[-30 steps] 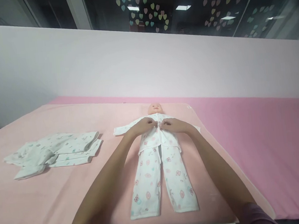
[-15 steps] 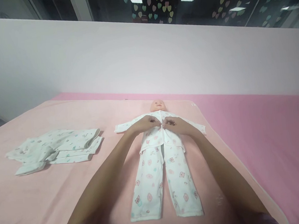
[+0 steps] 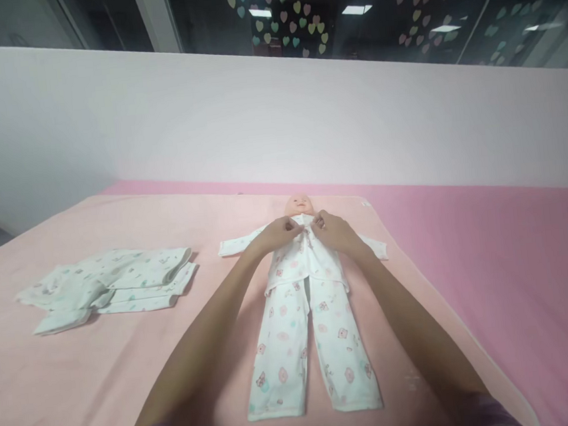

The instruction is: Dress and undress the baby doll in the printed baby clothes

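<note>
From where I stand, the doll's head (image 3: 299,205) looks like smooth plastic. Its shirt (image 3: 289,266) and trousers (image 3: 280,354) are soft-looking, matt cloth, as are the folded clothes (image 3: 128,268). The peach sheet (image 3: 128,368) underneath is matt cloth, lightly creased; the pink cover (image 3: 495,273) beside it looks smoother. The wall (image 3: 255,122) is smooth and matt, the window (image 3: 372,37) glossy, reflecting glass.

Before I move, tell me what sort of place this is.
Possibly a childcare practice room: a doll in a printed outfit lies on a pale pink sheet, folded clothes lie nearby, and pastel hearts show in the dark window.
</note>
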`<act>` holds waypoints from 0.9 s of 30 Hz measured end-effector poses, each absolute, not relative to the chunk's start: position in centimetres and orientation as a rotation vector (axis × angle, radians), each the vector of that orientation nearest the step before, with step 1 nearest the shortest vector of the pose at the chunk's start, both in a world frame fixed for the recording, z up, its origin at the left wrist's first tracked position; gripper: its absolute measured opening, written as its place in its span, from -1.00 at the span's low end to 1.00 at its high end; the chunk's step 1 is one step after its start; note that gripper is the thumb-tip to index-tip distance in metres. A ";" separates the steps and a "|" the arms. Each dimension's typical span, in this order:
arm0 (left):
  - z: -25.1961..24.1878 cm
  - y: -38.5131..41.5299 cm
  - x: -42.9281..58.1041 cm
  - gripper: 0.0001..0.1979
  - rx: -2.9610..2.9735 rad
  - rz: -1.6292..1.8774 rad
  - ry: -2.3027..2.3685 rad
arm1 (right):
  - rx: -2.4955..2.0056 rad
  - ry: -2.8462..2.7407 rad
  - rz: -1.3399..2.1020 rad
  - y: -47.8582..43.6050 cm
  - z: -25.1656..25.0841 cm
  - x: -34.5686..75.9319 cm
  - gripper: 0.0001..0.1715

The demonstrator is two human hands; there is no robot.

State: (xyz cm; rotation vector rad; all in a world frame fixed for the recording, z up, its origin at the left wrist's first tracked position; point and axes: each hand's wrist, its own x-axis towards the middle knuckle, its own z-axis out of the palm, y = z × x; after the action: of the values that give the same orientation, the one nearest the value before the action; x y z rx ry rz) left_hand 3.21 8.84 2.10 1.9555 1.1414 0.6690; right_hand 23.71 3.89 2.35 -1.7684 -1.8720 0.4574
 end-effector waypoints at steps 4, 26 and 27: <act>1.1 10.2 4.2 -0.63 1.940 0.673 1.191 | -1.682 -1.813 0.718 7.5 0.8 24.9 -0.71; 0.1 10.6 4.8 -0.69 1.855 0.788 1.140 | -1.782 -1.896 0.161 5.7 1.3 22.2 -0.64; 0.1 10.8 4.9 -0.71 1.845 0.805 1.171 | -1.795 -1.865 0.198 5.9 1.5 22.4 -0.64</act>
State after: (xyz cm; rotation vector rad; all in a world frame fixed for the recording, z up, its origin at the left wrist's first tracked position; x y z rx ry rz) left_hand 4.89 10.80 0.11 1.8450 1.1713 0.8049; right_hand 22.43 5.92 1.50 -1.7947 -1.8648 0.1981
